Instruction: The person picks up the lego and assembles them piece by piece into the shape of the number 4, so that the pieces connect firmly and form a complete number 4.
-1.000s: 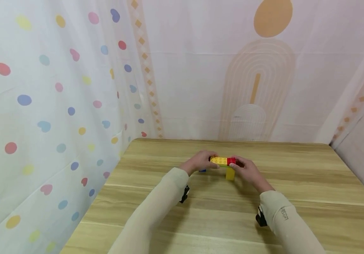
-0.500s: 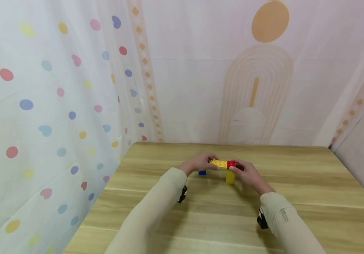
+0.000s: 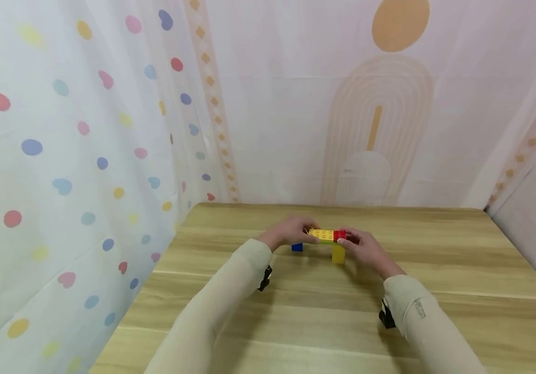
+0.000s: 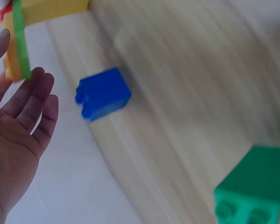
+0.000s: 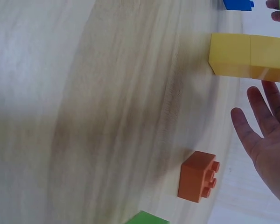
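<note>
head view: left hand (image 3: 291, 231) and right hand (image 3: 366, 250) crowd both ends of the block bar (image 3: 322, 236), right of center. gap under its left part, between yellow column (image 3: 338, 255) and blue block (image 3: 297, 248). left wrist view: wide lane from blue block to green block (image 4: 254, 186), lower right. right wrist view: orange block (image 5: 192, 177) obstructs lower right, left half passable.

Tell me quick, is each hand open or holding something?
Left hand: at the top yellow brick, grip unclear.
Right hand: closed, pinching the red brick.
</note>
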{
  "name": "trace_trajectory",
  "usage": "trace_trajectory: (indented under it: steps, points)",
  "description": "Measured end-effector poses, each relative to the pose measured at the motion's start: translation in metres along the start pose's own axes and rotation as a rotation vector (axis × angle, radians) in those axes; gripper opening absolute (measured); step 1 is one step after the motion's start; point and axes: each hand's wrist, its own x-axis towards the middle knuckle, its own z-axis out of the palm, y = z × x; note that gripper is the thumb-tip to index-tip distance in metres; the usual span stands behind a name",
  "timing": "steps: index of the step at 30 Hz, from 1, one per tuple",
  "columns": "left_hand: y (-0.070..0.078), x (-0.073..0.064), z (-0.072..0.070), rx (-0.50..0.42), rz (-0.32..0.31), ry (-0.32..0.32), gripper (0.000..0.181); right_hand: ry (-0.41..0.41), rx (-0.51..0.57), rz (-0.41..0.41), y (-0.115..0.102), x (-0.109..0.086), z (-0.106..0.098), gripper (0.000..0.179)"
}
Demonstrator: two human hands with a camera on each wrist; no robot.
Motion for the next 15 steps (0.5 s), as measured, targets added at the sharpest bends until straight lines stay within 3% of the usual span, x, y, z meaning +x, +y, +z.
trace_trajectory:
  steps: [10,15]
  points:
    - [-0.004,0.003,0.02,-0.047,0.013,0.09,0.038,-0.099,-0.125,0.021,-0.012,0.003,-0.015,0.048]
    - [-0.005,-0.001,0.023,-0.092,0.008,0.104,0.037,-0.101,-0.083,0.058,-0.01,0.004,-0.011,0.051]
